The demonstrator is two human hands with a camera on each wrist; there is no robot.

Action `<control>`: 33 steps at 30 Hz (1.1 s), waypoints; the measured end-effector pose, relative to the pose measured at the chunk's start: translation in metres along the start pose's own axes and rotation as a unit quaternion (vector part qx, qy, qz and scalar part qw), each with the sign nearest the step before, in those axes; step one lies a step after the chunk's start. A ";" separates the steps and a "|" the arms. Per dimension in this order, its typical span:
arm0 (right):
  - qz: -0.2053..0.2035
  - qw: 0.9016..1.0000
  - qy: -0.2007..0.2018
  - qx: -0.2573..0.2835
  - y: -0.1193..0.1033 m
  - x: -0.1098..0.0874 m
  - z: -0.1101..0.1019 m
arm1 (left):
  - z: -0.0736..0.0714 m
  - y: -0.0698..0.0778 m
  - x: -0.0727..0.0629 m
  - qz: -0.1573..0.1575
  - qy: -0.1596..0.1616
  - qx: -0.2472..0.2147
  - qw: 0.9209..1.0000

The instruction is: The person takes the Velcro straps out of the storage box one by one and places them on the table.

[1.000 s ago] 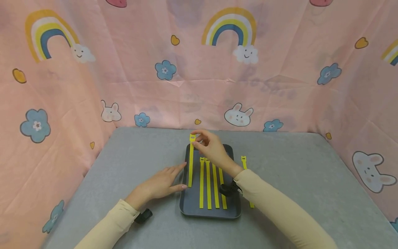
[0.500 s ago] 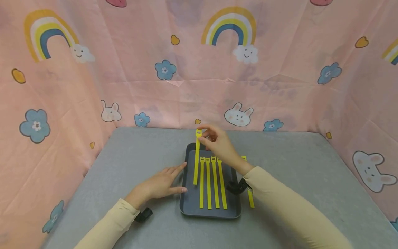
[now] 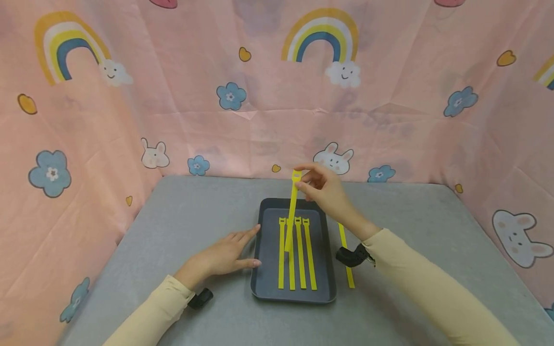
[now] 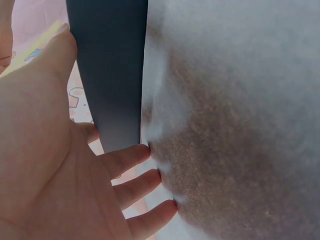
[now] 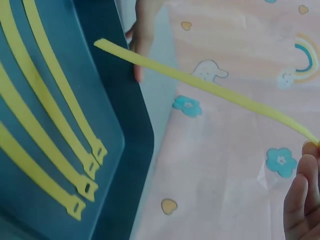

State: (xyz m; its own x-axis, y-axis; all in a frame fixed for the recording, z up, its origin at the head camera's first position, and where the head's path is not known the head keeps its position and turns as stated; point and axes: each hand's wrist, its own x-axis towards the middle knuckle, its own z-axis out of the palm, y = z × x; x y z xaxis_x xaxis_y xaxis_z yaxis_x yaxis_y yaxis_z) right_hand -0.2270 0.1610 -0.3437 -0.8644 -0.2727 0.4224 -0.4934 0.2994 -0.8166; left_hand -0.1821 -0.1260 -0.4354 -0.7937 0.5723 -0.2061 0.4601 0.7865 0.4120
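My right hand (image 3: 329,192) pinches a yellow cable tie (image 3: 292,202) by its slotted head, between thumb and index finger. The tie hangs down over the dark grey tray (image 3: 266,283), raised above it; in the right wrist view its free end stands out past the tray's wall (image 5: 140,150). Several more yellow ties (image 3: 309,259) lie side by side in the tray, heads at the far end. The held one partly covers two of them. My left hand (image 3: 220,254) rests at the tray's left side, fingers extended, thumb and fingertips against its edge.
One more yellow tie (image 3: 350,278) lies on the grey table (image 3: 411,250) just right of the tray, partly hidden by my right wrist and its black band (image 3: 352,256). A pink printed cloth (image 3: 268,125) hangs behind and at both sides.
My right hand has carried the held tie to the right and a little upward, from the tray's left side to over the ties lying there. The left hand stays put.
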 end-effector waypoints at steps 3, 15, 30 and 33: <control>-0.001 1.000 0.011 -0.008 -0.001 -0.002 -0.010 | 0.000 0.000 0.000 0.001 0.002 -0.002 1.000; 0.027 0.999 0.026 -0.032 0.003 -0.016 -0.049 | 0.002 -0.002 0.001 0.003 0.000 0.001 1.000; 0.072 0.995 0.024 -0.062 0.013 -0.041 -0.094 | -0.001 0.000 0.000 0.001 -0.004 0.002 1.000; 0.080 0.994 0.018 -0.077 0.017 -0.046 -0.101 | -0.001 0.000 0.000 0.002 -0.005 0.005 1.000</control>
State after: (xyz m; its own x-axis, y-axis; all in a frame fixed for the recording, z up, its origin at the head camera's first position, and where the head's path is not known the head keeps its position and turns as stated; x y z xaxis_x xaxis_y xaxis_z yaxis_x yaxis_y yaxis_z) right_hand -0.2048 0.2712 -0.3373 -0.9346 -0.1776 0.3081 -0.3556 0.4730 -0.8061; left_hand -0.1821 -0.1262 -0.4347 -0.7881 0.5773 -0.2134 0.4669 0.7867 0.4040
